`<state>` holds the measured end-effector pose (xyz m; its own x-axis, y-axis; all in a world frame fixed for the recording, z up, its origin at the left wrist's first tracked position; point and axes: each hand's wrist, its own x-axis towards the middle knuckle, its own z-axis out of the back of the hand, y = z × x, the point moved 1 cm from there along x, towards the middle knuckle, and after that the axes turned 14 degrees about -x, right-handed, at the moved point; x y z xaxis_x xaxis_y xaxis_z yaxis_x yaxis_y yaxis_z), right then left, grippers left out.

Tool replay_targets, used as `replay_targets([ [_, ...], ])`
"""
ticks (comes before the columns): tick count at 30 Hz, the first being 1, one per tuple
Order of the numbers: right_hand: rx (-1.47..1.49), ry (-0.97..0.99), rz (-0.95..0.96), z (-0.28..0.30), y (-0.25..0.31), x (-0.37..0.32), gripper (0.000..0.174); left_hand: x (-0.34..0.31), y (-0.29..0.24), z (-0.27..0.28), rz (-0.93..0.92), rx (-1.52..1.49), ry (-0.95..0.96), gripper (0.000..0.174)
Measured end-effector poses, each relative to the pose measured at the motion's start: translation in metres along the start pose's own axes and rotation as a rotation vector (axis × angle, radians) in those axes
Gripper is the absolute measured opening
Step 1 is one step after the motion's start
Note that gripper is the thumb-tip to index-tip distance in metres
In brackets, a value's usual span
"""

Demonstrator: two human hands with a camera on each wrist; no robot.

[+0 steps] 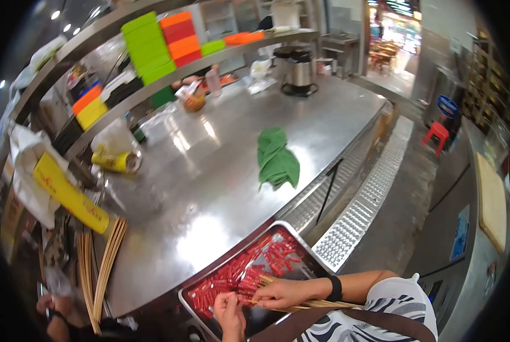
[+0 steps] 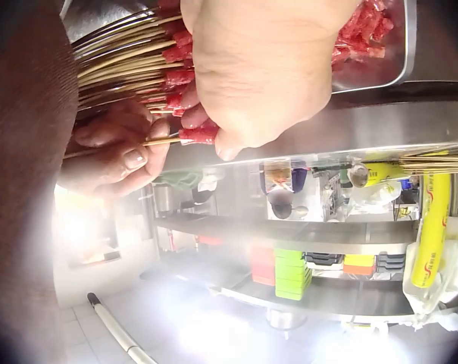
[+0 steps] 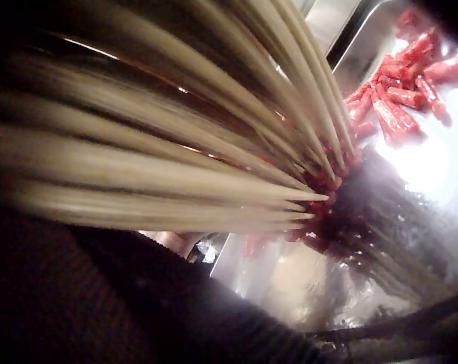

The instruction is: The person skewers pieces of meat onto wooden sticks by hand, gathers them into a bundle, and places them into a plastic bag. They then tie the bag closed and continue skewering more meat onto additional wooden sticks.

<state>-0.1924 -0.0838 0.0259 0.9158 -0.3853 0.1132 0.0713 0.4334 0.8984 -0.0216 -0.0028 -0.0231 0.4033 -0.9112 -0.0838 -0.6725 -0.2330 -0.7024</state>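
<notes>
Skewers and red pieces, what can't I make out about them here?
Left wrist: how far the red pieces extend, hidden by the left hand.
Right wrist: the back ends of the skewers, cut off by the left and top edges.
Head: the skewer count, partly hidden by the right hand.

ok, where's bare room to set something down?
Steel table: free between green cloth and tray, and between tray and stick bundles. Crowded: the tray, with red pieces, left hand and right hand over it; also around yellow box.
</notes>
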Motion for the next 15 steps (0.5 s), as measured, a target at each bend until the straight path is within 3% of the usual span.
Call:
replay_targets([
  [7,-0.08,0.027,-0.081,0.0043,0.0018,0.0045,0.021,-0.0018,-0.0025,0.0006,0.117,-0.055,-0.016,0.007],
  [15,-0.124,-0.027,-0.009,0.0023,-0.0021,0.0072,0.019,-0.0013,-0.0034,-0.0013,0.146,-0.164,0.01,0.006],
])
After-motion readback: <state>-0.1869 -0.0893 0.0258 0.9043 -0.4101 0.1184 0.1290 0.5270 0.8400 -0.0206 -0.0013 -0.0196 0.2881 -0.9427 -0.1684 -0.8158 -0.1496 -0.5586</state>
